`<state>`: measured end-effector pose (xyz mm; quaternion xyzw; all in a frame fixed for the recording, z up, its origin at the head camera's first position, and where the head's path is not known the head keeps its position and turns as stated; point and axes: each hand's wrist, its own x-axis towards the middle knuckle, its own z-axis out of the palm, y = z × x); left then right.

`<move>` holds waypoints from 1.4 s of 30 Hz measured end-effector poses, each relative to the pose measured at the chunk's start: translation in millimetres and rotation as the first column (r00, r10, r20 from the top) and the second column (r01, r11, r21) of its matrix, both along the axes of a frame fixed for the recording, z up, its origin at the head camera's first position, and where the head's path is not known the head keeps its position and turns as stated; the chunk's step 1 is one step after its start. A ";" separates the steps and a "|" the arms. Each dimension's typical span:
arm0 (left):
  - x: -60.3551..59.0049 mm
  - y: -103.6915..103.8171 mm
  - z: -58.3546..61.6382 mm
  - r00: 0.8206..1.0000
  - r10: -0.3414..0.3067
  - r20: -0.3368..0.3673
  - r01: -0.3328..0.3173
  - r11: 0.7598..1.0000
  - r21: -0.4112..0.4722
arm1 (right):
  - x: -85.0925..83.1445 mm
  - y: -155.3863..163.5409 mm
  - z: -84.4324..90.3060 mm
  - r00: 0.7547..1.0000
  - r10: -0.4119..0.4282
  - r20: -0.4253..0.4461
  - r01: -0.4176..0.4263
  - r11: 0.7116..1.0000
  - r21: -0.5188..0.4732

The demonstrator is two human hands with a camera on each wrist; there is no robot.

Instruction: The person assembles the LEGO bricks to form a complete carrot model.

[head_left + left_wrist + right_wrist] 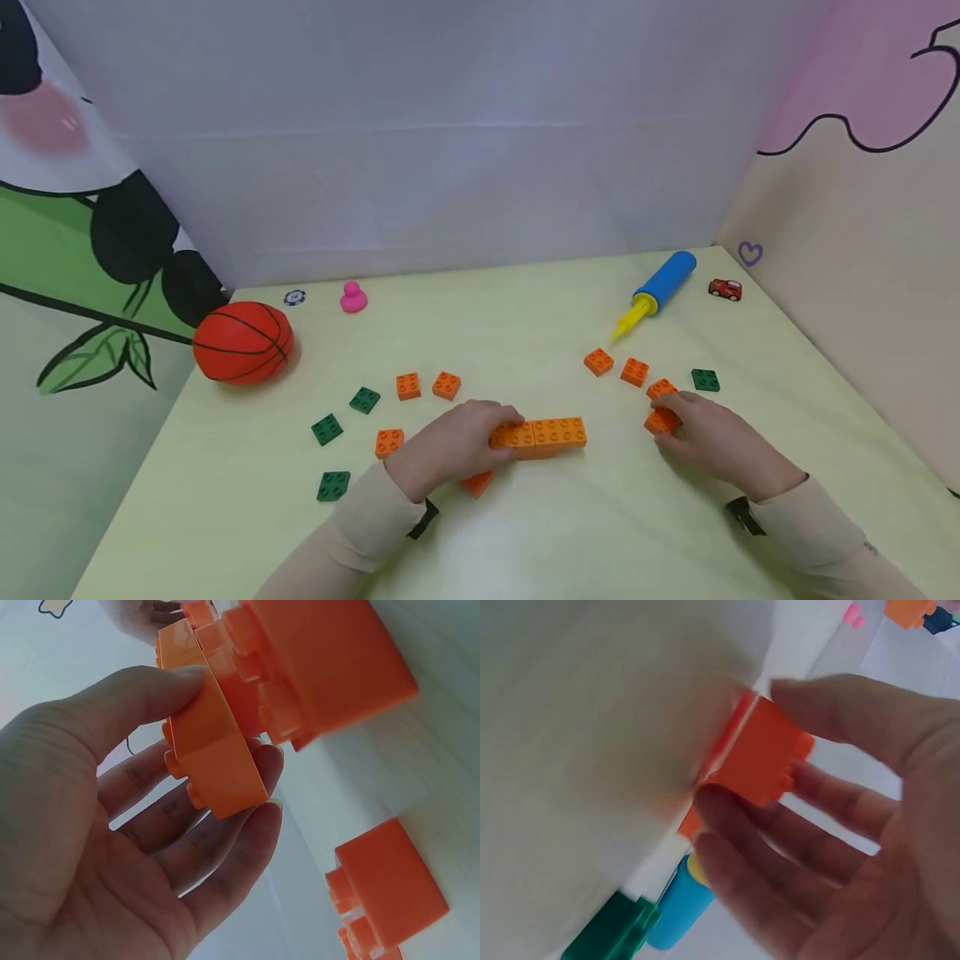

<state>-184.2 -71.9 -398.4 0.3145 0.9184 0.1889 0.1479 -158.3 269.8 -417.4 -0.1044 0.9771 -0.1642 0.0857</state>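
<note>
At table centre, the left hand (450,446) grips one end of a row of joined orange bricks (540,436), bright plastic with round studs on top, thumb and fingers curled round it. At three o'clock from the row, the right hand (708,437) pinches a single orange brick (663,421) against the pale green table (525,533). Loose orange and green bricks lie scattered around. A basketball (242,342) sits at ten o'clock, a blue pump (658,290) at one o'clock.

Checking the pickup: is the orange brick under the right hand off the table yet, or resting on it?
Resting on it. The orange brick sits against the table, pinched by the right hand.
</note>
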 end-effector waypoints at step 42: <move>-4.0 -2.4 -6.1 0.999 0.023 0.047 -0.024 1.000 0.017 | -32.6 -56.1 -13.4 0.913 0.404 0.054 -0.303 0.760 -0.575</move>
